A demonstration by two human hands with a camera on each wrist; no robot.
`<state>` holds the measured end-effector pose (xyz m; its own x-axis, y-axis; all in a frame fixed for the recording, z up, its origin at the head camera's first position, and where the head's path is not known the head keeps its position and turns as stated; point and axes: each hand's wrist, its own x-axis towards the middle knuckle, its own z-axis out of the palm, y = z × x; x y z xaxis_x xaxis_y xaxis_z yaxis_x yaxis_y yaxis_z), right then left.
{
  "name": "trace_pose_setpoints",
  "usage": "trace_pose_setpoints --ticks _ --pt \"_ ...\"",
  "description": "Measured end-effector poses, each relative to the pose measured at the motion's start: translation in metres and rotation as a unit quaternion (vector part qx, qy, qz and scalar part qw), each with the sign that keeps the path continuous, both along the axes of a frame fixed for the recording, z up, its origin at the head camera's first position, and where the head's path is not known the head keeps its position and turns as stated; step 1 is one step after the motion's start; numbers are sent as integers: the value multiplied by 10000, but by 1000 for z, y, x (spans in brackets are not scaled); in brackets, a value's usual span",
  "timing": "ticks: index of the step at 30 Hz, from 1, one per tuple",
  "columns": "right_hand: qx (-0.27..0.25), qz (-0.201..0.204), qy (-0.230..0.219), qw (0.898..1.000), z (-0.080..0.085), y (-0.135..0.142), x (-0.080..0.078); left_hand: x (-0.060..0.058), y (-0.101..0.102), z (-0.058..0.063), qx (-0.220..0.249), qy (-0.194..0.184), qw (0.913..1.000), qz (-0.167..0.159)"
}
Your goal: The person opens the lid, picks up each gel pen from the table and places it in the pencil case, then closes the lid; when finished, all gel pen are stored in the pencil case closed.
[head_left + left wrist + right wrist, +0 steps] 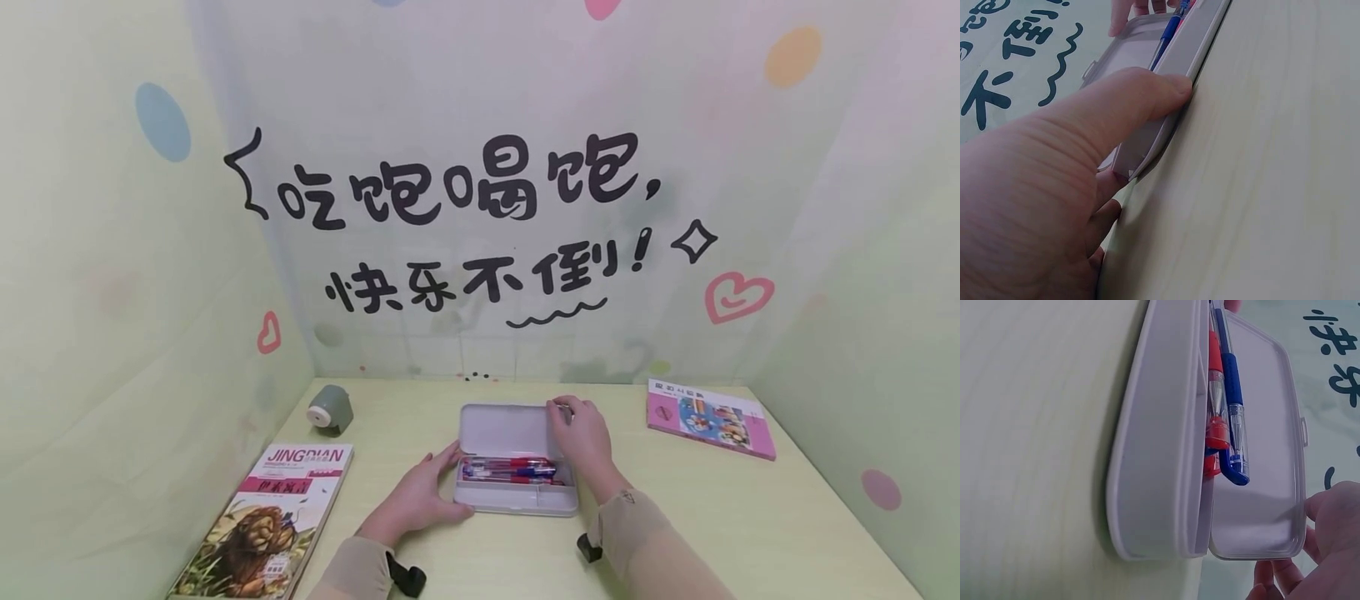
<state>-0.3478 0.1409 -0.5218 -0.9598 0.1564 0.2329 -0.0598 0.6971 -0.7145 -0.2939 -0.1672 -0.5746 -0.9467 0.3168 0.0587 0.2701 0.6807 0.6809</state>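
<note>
A pale pencil case (497, 499) lies on the table with its lid (501, 429) raised at the back. Several red and blue gel pens (517, 472) fill its long compartment. My left hand (420, 498) grips the case's left end, thumb on the front edge and the other fingers round the side. At the lid's upper right corner, my right hand (587, 437) pinches the edge between thumb and fingers. In the right wrist view, a blue pen (1232, 381) and a red pen (1215, 394) lie side by side, caps toward the right end.
A lion-cover book (262, 525) lies at the left of the table, with a grey-green pencil sharpener (335, 409) behind it. A pink-edged book (708, 419) is at the back right. A printed curtain (480, 83) encloses the table on three sides.
</note>
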Motion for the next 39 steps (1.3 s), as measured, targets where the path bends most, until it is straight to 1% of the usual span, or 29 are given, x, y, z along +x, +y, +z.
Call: trace_pose_setpoints --ticks 7,13,18,24,29,34,39 --pt "-208 -62 -143 9997 2 -3 2 -3 1 -2 15 -55 10000 37" --pt "-261 -29 -103 9996 3 -2 2 -2 1 -2 -13 -38 10000 67" --pt "-434 -52 -61 9990 3 -3 6 0 1 0 -1 -37 10000 60" --pt "-607 -136 65 9980 4 -5 14 2 1 2 38 -6 10000 29" --pt "-751 -153 123 9970 4 -3 24 3 1 1 37 10 10000 14" --pt "-799 -22 177 9966 4 -1 35 1 0 0 11 40 10000 14" --pt "-704 166 257 9971 4 1 47 -1 0 0 51 18 10000 5"
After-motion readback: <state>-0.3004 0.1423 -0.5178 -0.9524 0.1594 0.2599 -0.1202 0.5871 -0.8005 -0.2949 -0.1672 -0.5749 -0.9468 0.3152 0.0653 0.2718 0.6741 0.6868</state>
